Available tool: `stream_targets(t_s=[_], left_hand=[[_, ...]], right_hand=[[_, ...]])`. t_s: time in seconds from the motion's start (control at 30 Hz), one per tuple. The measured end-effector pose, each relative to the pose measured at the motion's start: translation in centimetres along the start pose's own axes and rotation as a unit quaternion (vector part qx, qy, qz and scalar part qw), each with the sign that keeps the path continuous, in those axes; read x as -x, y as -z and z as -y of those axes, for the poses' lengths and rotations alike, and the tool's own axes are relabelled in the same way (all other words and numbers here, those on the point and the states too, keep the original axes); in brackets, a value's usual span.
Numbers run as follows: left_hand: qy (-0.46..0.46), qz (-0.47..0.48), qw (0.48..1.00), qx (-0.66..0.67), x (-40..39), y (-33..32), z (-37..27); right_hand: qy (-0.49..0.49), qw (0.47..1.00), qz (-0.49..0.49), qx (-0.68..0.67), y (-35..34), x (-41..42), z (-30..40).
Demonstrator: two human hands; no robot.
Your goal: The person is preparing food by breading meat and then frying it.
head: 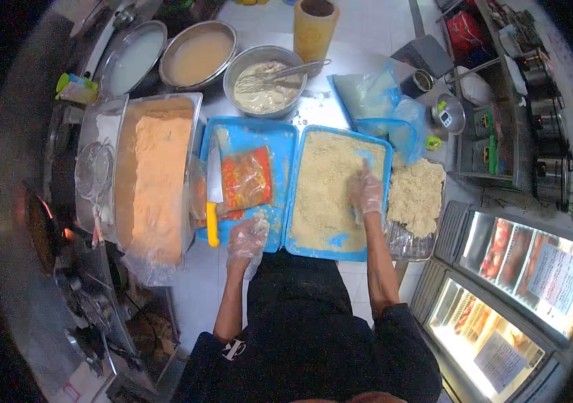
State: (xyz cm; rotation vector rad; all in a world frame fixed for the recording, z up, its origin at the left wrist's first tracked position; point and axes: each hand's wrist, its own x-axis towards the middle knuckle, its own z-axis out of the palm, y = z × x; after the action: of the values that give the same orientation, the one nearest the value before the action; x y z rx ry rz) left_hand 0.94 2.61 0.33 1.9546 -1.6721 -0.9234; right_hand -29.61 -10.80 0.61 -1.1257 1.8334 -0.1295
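Observation:
My right hand (367,191), in a clear plastic glove, is in the pale breadcrumbs (321,186) that cover most of a blue tray (326,254). It is blurred, and whether its fingers grip anything is unclear. My left hand (247,239), also gloved, hovers at the near edge of a second blue tray (281,146), its fingers curled and smeared with batter. Beside it lies a knife (213,201) with a yellow handle, its blade pointing away from me. A red and clear plastic packet (247,179) rests next to the blade.
Left of the trays stands a metal pan (198,108) of orange powder (161,181). Behind are a bowl (231,103) of batter with a whisk (266,80), and two bowls of liquid (200,55). A crumb-coated heap (415,199) sits at right, near lit display fridges (518,262).

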Motion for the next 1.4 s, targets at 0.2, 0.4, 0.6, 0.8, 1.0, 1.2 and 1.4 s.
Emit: stream_targets(t_s=[0.2, 0.4, 0.6, 0.8, 1.0, 1.2, 1.4], left_hand=[[-0.021, 0.032, 0.998, 0.050, -1.1, -1.0, -1.1], [-0.003, 0.013, 0.997, 0.079, -1.3, -0.9, -0.5], [-0.040, 0.015, 0.993, 0.113, -2.2, -0.8, 0.4], [-0.006, 0.053, 0.984, 0.171, -3.0, -0.8, -0.8], [0.004, 0.060, 0.992, 0.109, -3.4, -2.9, 2.0], [-0.020, 0.072, 0.986, 0.147, -3.1, -2.0, -2.9], [0.004, 0.100, 0.974, 0.205, -2.5, -2.5, -1.2]], right_hand=[[0.235, 0.928, -0.149, 0.248, -2.8, -8.4, -7.6], [0.164, 0.967, -0.115, 0.160, -5.0, -5.6, -4.2], [0.235, 0.931, -0.162, 0.226, -2.6, 0.2, -4.3], [0.164, 0.976, -0.144, -0.024, 4.5, 5.8, -7.6], [0.072, 0.972, -0.222, 0.037, 9.5, 8.6, -14.6], [0.010, 0.982, -0.186, -0.025, 10.1, 9.9, -17.4], [-0.034, 0.983, -0.174, -0.041, 7.3, 5.6, -22.6]])
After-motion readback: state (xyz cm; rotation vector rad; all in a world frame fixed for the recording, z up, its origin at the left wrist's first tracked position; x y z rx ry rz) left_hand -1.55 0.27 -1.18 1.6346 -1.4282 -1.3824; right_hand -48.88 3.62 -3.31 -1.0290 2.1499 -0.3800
